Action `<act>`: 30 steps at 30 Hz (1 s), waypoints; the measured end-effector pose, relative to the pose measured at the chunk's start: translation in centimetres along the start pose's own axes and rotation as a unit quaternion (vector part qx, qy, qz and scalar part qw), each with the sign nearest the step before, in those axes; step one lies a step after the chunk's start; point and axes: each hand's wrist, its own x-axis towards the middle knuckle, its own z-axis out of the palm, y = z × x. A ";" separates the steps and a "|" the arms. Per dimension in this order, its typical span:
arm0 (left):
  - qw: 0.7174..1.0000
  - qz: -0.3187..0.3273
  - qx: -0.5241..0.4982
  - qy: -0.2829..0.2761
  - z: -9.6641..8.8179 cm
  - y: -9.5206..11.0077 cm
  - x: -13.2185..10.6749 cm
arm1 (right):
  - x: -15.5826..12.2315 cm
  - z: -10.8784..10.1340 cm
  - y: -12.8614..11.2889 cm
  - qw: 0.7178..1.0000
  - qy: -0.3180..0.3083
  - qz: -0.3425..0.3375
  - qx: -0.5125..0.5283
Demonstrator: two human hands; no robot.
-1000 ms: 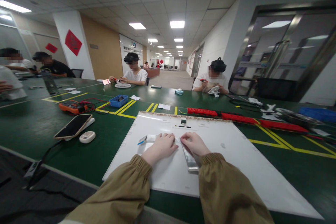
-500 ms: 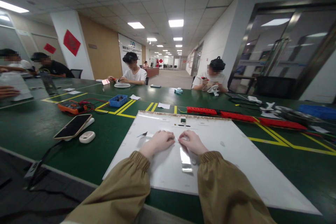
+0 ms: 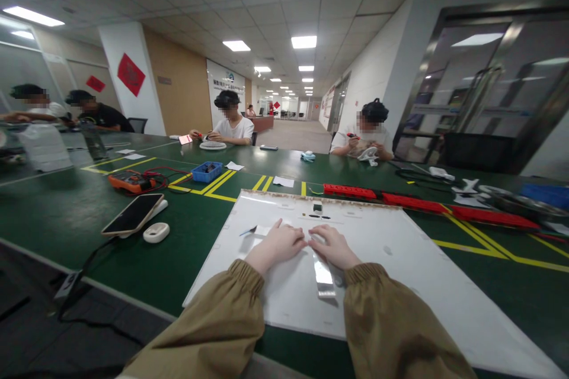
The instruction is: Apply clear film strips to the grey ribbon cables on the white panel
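Observation:
My left hand [image 3: 284,243] and my right hand [image 3: 331,244] are close together over a large white board [image 3: 382,302], fingers curled and fingertips nearly meeting. Anything between the fingertips is too small or hidden to make out. A shiny, clear flat strip [image 3: 324,278] extends from under my right hand toward me. By my left hand are a thin, dark-tipped tool [image 3: 249,231] and a pale piece partly hidden behind that hand. Beyond my fingers, a small dark green square [image 3: 317,208] and two dark ovals [image 3: 326,217] lie on the board.
To the left are a phone [image 3: 133,214] on a stand, a white rounded device [image 3: 156,233], an orange multimeter [image 3: 131,180] and a blue bin [image 3: 207,172]. Red power strips [image 3: 413,202] run behind the board. Co-workers sit across the green table [image 3: 191,222].
The view has shifted slightly, so everything appears a little further right. My hands stay together over the board, with only slight finger movement.

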 end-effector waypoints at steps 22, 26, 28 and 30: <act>0.978 -0.184 -0.079 0.052 -2.5 -8.9 -3.4 | -0.1 0.9 -2.6 0.994 -0.060 -0.056 -0.075; 0.983 -0.165 -0.057 0.052 -1.1 -8.5 -2.5 | -0.3 0.7 -3.2 0.993 -0.065 -0.019 -0.098; 0.983 -0.168 -0.044 0.056 -0.7 -8.5 -2.3 | -0.3 0.6 -3.6 0.993 -0.066 0.006 -0.101; 0.983 -0.173 -0.034 0.057 -0.5 -8.5 -2.1 | -0.3 0.6 -3.9 0.992 -0.068 0.023 -0.102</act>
